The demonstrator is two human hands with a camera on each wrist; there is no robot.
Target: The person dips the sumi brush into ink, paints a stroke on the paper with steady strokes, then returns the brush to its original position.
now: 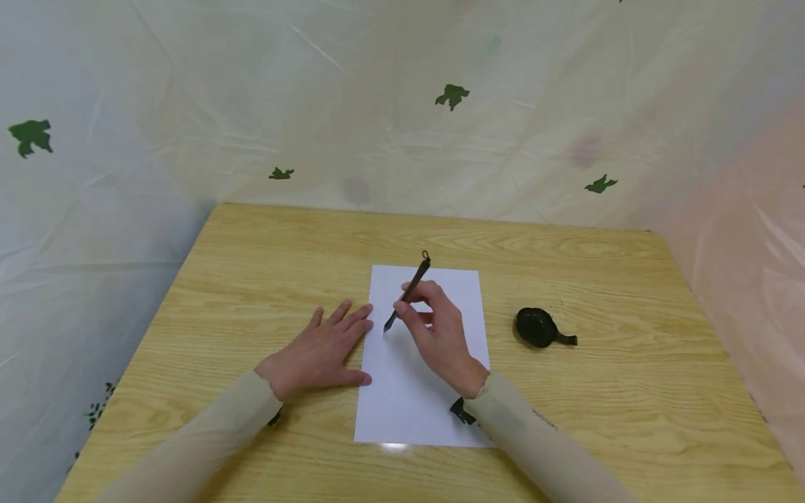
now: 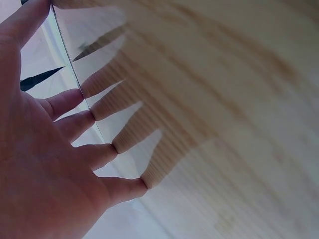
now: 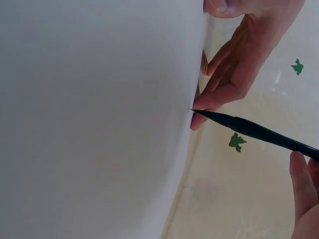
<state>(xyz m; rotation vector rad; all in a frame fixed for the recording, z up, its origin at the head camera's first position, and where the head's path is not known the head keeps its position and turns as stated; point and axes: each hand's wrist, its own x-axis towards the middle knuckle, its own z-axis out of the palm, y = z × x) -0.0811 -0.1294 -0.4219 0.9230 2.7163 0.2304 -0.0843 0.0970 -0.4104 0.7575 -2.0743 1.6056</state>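
Note:
A blank white sheet of paper (image 1: 421, 412) lies on the wooden table. My right hand (image 1: 440, 339) is over it, pinching a dark brush (image 1: 415, 278) with a hanging loop at its top end. The brush slants down to the left, its pointed dark tip close over the paper's left part; in the right wrist view the brush (image 3: 264, 133) tip shows right at the paper's surface. My left hand (image 1: 323, 349) rests palm down with fingers spread, its fingertips at the paper's left edge. In the left wrist view the left hand's fingers (image 2: 102, 157) are straight.
Right of the paper stands a small black dish (image 1: 536, 327) with a short handle. The wooden table (image 1: 283, 244) meets a pale curtain (image 1: 377, 105) with green bird shapes at the back and sides.

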